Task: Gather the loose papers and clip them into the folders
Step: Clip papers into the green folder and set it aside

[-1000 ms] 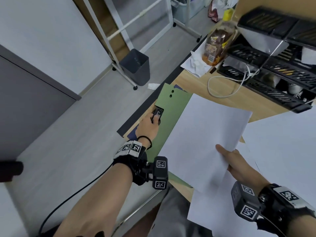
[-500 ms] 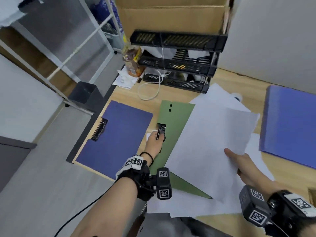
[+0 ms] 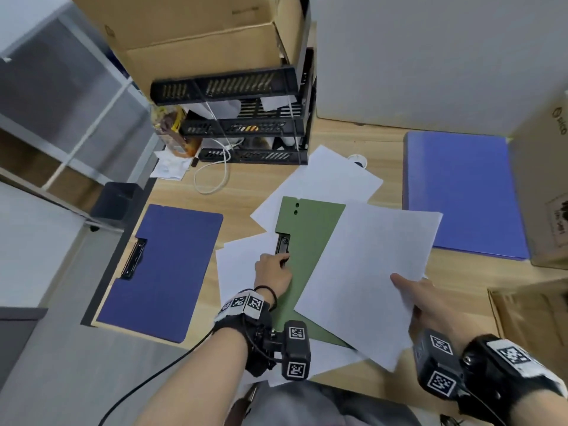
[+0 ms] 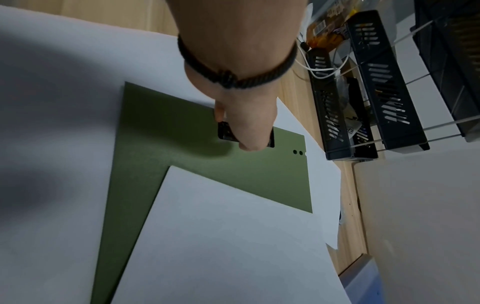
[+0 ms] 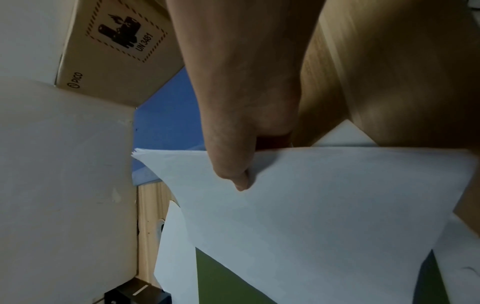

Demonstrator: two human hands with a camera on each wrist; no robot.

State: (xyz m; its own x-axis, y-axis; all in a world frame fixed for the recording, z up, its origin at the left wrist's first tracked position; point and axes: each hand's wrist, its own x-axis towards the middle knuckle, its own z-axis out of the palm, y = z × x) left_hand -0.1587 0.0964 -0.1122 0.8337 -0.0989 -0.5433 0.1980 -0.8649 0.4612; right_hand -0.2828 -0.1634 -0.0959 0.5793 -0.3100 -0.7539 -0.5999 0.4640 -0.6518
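At frame centre, the left hand (image 3: 273, 272) pinches the green folder (image 3: 310, 238)'s clip (image 3: 282, 249); the right hand (image 3: 421, 299), gripping the paper stack (image 3: 368, 272), has swung it over the folder, ready for clipping.

Centre of the worktop (image 3: 246, 186) sits the open folder (image 3: 307, 241), and everything is placed off it. Its clip (image 3: 282, 247) lies on the folder's left edge, with the left hand (image 3: 273, 272) right on the clip's near end. Loose papers (image 3: 325, 176) lie under the folder, poking out behind it and to its left. Over the folder's right part hangs a sheaf of sheets (image 3: 368, 272), gripped at its near edge by the right hand (image 3: 421, 299). Left of the folder, a clipboard (image 3: 166, 269) lies at the worktop's edge. Right of the folder, well apart, lies a second folder (image 3: 461, 195). Behind the folder stands a stacked tray rack (image 3: 246, 124), cartons (image 3: 199, 35) on top.
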